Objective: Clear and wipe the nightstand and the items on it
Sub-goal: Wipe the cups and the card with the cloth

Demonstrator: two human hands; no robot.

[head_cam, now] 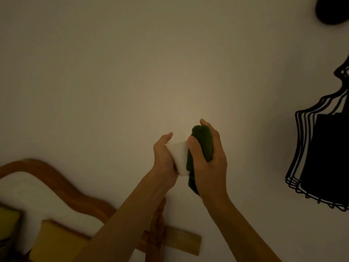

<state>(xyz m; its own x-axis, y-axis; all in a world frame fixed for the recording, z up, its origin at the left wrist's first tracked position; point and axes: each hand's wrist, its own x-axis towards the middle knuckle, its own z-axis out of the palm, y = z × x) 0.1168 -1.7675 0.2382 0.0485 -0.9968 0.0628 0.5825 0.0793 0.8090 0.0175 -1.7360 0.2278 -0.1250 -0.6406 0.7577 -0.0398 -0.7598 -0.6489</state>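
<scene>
Both hands are raised in front of a plain pale wall. My left hand [164, 157] grips a small white cup-like object [179, 157], fingers wrapped around its side. My right hand [209, 157] clutches a bunched dark green cloth [200, 142] and presses it against the white object's right side. The cloth hangs a little below my right palm. The nightstand itself is out of view.
A curved wooden headboard [62, 184] with a white panel runs along the lower left, with yellow cushions [56, 241] below it. A black wire hanger with a dark bag [324, 156] hangs on the wall at the right. A dark round shape [332, 10] sits top right.
</scene>
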